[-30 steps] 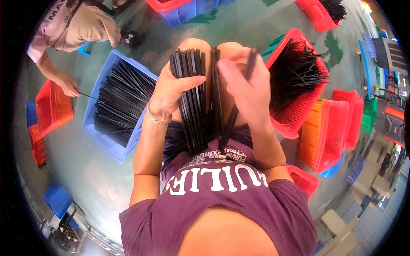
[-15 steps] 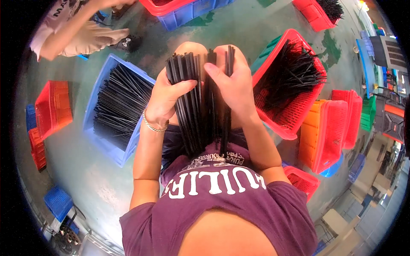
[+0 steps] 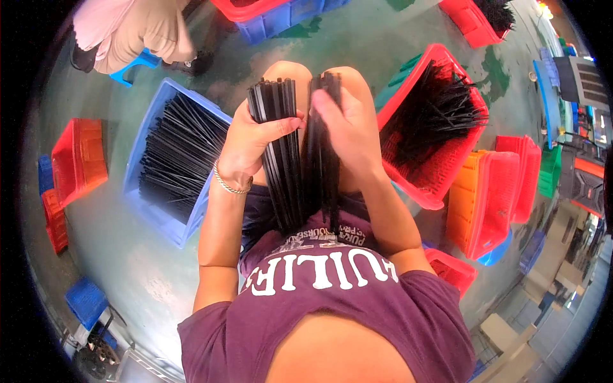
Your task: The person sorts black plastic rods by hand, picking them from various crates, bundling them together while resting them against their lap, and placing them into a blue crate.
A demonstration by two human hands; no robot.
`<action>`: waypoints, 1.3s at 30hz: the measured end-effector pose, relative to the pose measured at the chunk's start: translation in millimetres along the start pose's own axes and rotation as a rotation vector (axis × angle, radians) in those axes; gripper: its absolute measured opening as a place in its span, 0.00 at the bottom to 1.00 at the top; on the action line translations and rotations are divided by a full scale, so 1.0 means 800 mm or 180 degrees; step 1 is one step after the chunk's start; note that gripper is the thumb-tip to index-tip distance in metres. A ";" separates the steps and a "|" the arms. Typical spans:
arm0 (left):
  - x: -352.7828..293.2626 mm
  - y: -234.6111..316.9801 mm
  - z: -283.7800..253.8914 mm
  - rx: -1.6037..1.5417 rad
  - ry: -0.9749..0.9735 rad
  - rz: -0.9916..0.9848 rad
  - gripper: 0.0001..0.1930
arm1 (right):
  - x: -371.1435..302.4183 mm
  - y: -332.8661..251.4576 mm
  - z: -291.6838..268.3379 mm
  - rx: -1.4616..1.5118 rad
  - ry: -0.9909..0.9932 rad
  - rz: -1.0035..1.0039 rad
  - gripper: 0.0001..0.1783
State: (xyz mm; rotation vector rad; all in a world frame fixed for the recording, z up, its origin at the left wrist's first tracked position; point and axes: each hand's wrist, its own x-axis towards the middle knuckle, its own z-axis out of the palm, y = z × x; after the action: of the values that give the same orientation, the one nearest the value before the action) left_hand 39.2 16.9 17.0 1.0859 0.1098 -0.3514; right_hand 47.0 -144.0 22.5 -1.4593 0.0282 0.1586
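My left hand point(image 3: 254, 139) is wrapped round a thick bundle of long black strips point(image 3: 274, 102), thumb across the front. The strips stand with their upper ends near my knees and their lower ends against my shirt. Just right of it, my right hand point(image 3: 352, 137), blurred by motion, is closed on a second bunch of black strips point(image 3: 320, 163), its thumb lying over them. The right hand's other fingers are mostly hidden behind the strips. The two bunches stand side by side between my thighs, a narrow gap between them.
A blue crate point(image 3: 211, 198) full of black strips stands at my left. A red crate point(image 3: 440, 185) of tangled black strips is at my right, with orange and red crates point(image 3: 488, 210) beyond. Ahead is a red-and-blue crate point(image 3: 274, 25). A person sits at far left on a blue stool point(image 3: 137, 64).
My right hand has moved slightly left, bringing its few strips in with the others in the right bunch. The left hand stays put. The other person's arm has left view at upper left.
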 end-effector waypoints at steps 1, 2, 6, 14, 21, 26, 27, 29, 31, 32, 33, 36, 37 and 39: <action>-0.001 0.001 -0.002 0.0004 0.0082 -0.0070 0.14 | -0.001 -0.002 -0.004 0.0022 -0.0064 -0.0012 0.12; -0.002 0.002 -0.003 0.0030 0.0189 -0.0183 0.13 | -0.002 -0.004 -0.010 0.0478 -0.0028 0.0107 0.12; -0.003 0.003 -0.005 0.0115 0.0188 -0.0229 0.13 | 0.003 0.001 -0.024 0.0266 0.0043 -0.0039 0.13; -0.005 0.003 -0.001 0.0063 0.0115 -0.0071 0.15 | 0.003 0.005 -0.008 -0.0975 0.0065 -0.0120 0.08; -0.003 0.002 0.008 -0.0041 -0.0099 0.0136 0.19 | -0.003 -0.011 0.003 -0.0274 -0.0181 0.0131 0.12; -0.005 0.000 -0.008 -0.0136 0.0058 -0.0139 0.16 | -0.014 -0.033 -0.005 -0.0849 0.0440 -0.0263 0.11; -0.005 -0.001 -0.010 -0.0191 0.0079 -0.0132 0.15 | -0.025 -0.042 -0.009 -0.0666 0.0464 -0.0375 0.15; -0.006 -0.003 -0.011 -0.0256 0.0103 -0.0111 0.14 | -0.036 -0.057 -0.011 -0.0314 0.0451 -0.0669 0.14; -0.005 -0.004 -0.010 -0.0137 0.0036 -0.0053 0.13 | -0.039 -0.066 -0.009 0.0355 0.0578 -0.0864 0.11; -0.004 -0.004 -0.009 -0.0134 0.0016 -0.0053 0.13 | -0.038 -0.069 -0.009 -0.0042 0.0246 -0.0585 0.07; -0.003 -0.004 -0.008 -0.0087 0.0027 0.0036 0.14 | -0.036 -0.069 -0.006 -0.0293 0.0068 -0.0379 0.07; -0.002 -0.003 -0.005 -0.0061 0.0100 0.0126 0.16 | -0.022 -0.052 0.013 -0.0517 -0.0267 -0.0119 0.10; -0.002 -0.002 -0.004 -0.0064 0.0208 0.0049 0.17 | -0.017 -0.044 0.020 -0.0575 -0.0103 -0.0096 0.10; -0.004 -0.001 -0.002 0.0004 0.0185 0.0102 0.17 | -0.011 -0.033 0.018 -0.0708 -0.0137 -0.0299 0.11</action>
State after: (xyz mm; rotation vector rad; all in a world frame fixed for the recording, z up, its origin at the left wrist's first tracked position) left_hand 36.2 18.7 16.8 1.0983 0.1436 -0.2913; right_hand 40.8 -133.1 51.5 -1.6753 -0.0957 0.1192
